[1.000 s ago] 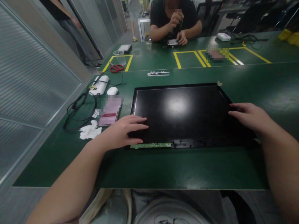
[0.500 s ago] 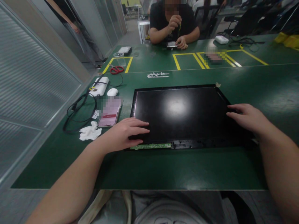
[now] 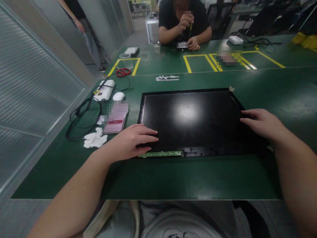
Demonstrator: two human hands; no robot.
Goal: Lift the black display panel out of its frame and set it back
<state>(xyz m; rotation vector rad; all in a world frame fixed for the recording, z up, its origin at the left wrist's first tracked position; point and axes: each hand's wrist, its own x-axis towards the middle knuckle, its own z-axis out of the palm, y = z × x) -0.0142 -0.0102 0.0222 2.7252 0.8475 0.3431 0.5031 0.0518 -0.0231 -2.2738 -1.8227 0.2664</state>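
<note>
A large black display panel (image 3: 190, 119) lies flat on the green table (image 3: 173, 178), with a thin green circuit strip (image 3: 160, 154) showing along its near edge. My left hand (image 3: 130, 142) rests on the panel's near left corner, fingers stretched flat on the glass and thumb by the edge. At the panel's right edge lies my right hand (image 3: 264, 124), its fingers extended across the frame. Neither hand grips anything.
Left of the panel lie a phone (image 3: 114, 120), a crumpled white tissue (image 3: 94, 139), a black cable loop (image 3: 80, 120), a white mouse (image 3: 118, 96) and red scissors (image 3: 123, 72). Across the table a person in black (image 3: 184, 23) works on a small device with a screwdriver.
The view shifted slightly; both hands stay almost still on the panel. The person across keeps working on the device.
</note>
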